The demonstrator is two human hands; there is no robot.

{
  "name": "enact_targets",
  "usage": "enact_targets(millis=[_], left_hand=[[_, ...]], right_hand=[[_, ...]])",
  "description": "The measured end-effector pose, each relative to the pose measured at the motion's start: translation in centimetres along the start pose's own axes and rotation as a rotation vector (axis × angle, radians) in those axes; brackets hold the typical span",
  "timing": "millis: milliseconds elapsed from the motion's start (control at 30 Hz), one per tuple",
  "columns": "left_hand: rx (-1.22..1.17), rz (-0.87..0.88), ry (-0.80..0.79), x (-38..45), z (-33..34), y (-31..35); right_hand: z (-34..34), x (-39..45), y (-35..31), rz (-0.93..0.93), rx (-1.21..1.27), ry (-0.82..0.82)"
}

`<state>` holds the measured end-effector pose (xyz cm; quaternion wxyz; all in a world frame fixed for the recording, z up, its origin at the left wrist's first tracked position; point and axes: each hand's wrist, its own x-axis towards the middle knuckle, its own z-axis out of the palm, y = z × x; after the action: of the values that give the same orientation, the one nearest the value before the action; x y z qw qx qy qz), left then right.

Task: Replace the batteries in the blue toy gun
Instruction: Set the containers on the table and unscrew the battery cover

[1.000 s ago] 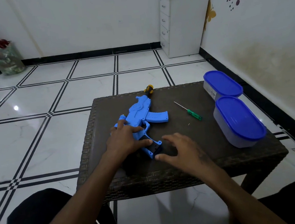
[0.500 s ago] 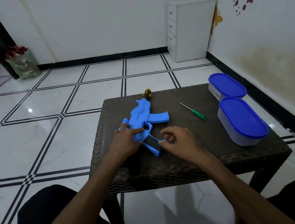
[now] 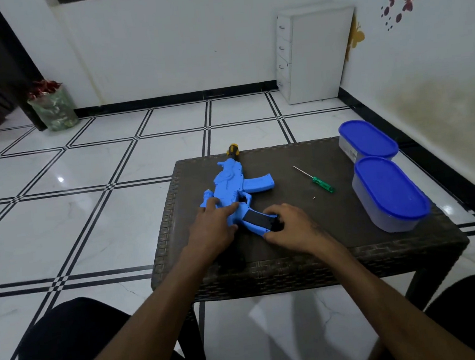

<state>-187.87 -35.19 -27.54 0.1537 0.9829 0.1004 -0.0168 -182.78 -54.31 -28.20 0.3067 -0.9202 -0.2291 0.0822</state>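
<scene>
Tabletop (image 3: 308,248) of dark wicker carries everything, and the blue toy gun (image 3: 232,187) lies flat near its left edge, with the barrel pointing away from the person, probably so that the grip faces up for work. Right of the gun, two blue-lidded containers (image 3: 388,192) stand well apart from it, perhaps for small parts. The left hand (image 3: 216,227) rests on the gun body with straight fingers and presses it steady. The right hand (image 3: 289,227) curls its fingers around the grip end, at the dark battery opening. A green screwdriver (image 3: 315,179) lies between gun and containers, within reach.
</scene>
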Motion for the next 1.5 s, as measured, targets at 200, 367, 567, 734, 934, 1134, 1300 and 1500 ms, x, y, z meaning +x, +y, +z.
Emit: enact_targets(millis=[200, 367, 567, 734, 934, 1134, 1300, 1500], left_hand=[[0.035, 0.068, 0.041, 0.3, -0.3, -0.4], [0.024, 0.148, -0.025, 1.8, -1.0, -0.4], [0.041, 0.154, -0.023, 3.4, -1.1, -0.7], [0.018, 0.128, -0.003, 3.8, -0.9, -0.4], [0.003, 0.118, 0.004, 3.6, -1.2, -0.3], [-0.010, 0.102, 0.011, 3.3, -1.1, -0.1], [-0.007, 0.101, 0.003, 3.2, -1.3, 0.0], [0.000, 0.090, -0.009, 3.1, -1.2, 0.2]], right_hand=[[0.2, 1.2, 0.6, 0.136, 0.266, 0.137], [1.3, 2.9, 0.2, 0.218, 0.343, 0.155], [2.9, 3.9, 0.1, 0.282, 0.335, 0.151], [3.2, 3.9, 0.5, 0.275, 0.327, 0.132], [2.3, 3.3, 0.3, 0.244, 0.282, 0.062], [1.9, 3.0, 0.4, 0.253, 0.271, 0.073], [1.8, 1.6, 0.7, 0.287, 0.354, 0.117], [1.1, 1.3, 0.6, 0.344, 0.344, 0.059]])
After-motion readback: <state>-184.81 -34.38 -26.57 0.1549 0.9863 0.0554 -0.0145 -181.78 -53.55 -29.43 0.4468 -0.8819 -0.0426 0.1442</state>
